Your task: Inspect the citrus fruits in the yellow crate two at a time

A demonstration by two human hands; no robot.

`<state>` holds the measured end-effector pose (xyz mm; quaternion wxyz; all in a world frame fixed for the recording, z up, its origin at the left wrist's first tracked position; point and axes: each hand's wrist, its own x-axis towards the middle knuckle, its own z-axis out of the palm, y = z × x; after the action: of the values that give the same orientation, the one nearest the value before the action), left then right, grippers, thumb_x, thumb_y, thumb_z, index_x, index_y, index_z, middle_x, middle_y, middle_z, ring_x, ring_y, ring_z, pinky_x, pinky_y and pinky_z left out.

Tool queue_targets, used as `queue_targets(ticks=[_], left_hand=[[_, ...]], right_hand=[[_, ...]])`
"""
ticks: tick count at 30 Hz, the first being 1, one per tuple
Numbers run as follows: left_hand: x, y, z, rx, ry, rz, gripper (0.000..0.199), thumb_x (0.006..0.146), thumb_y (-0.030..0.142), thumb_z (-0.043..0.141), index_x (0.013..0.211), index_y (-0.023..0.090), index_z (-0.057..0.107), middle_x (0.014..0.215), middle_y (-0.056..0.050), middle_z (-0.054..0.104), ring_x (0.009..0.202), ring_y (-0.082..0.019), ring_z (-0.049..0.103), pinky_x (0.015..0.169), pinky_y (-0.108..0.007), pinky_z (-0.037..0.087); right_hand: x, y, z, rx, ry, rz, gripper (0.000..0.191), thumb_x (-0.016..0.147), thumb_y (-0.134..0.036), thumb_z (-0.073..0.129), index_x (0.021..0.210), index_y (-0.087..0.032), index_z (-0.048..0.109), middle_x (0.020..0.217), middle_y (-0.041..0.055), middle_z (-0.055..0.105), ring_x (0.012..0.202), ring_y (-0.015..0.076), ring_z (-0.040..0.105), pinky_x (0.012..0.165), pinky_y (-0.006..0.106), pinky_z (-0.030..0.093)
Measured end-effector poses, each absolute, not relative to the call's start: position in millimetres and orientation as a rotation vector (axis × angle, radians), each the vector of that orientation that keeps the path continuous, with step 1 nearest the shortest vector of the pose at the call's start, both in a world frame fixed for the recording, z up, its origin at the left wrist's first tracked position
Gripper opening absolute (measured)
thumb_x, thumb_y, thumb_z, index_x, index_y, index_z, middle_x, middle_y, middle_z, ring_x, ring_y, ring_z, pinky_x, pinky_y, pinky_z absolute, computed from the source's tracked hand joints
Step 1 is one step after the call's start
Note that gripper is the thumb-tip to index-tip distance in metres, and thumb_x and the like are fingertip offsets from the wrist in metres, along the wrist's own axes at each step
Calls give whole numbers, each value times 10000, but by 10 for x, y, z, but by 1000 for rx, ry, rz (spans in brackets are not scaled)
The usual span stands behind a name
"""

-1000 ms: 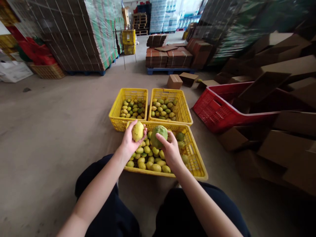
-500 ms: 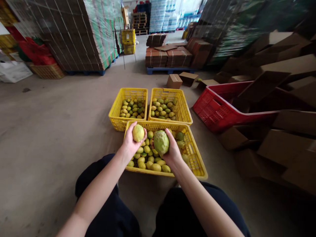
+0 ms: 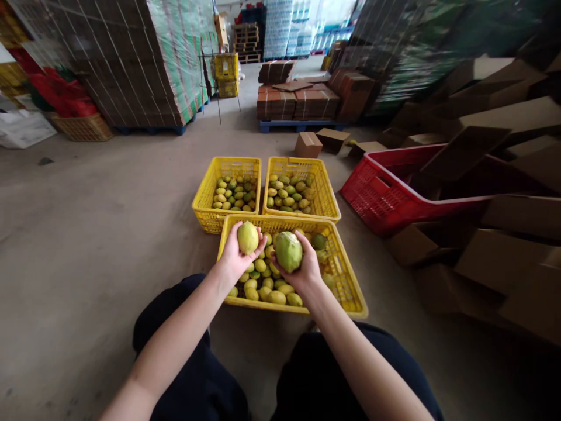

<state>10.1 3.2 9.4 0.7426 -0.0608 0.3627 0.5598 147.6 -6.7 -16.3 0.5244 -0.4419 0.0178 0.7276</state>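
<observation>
My left hand (image 3: 234, 255) cups a yellow-green lemon (image 3: 248, 238), its fingers curled under the fruit. In my right hand (image 3: 309, 268) rests a larger, bumpy green citrus fruit (image 3: 288, 252), with the thumb along its upper side. Both hands are above the near yellow crate (image 3: 350, 286), apart from each other. Many lemons (image 3: 276, 297) lie in the left and middle part of that crate. A few bigger green fruits (image 3: 319, 241) sit toward its right side, partly behind my right hand.
Behind stand two more yellow crates, a left one (image 3: 199, 199) and a right one (image 3: 329, 193), both holding green and yellow fruit. A red crate (image 3: 372, 190) with cardboard is at the right, beside piled cartons (image 3: 499, 263). Flattened boxes (image 3: 298, 105) lie on a blue pallet (image 3: 302, 126).
Both fruits have been turned in my hands, so other sides of them show. My left hand has shifted slightly right and its fingers have loosened a little. The crates stay put.
</observation>
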Motion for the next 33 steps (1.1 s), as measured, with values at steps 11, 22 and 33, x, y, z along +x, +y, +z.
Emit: queue_targets(ticks=[11, 22, 33], left_hand=[[112, 50, 137, -120, 864, 1242, 148, 786, 265, 651, 762, 165, 545, 687, -22, 583, 653, -140, 606, 605, -269, 580], [127, 21, 101, -129, 833, 1126, 217, 884, 293, 478, 824, 122, 597, 715, -60, 639, 626, -152, 623, 538, -257, 546], [138, 27, 79, -128, 831, 1093, 260, 915, 292, 431, 802, 123, 594, 731, -78, 642, 631, -157, 623, 536, -271, 557]], right_hand=[[1448, -88, -162, -1111, 13, 1713, 147, 783, -347, 618, 755, -204, 600, 556, -27, 640, 483, 145, 592, 487, 266, 515], [1473, -72, -213, -1137, 63, 1752, 213, 822, -294, 428, 704, -198, 577, 543, 21, 629, 507, 193, 608, 526, 341, 528], [1533, -30, -427, -1081, 28, 1749, 216, 808, -390, 448, 768, -224, 580, 575, 15, 631, 538, 204, 611, 501, 338, 513]])
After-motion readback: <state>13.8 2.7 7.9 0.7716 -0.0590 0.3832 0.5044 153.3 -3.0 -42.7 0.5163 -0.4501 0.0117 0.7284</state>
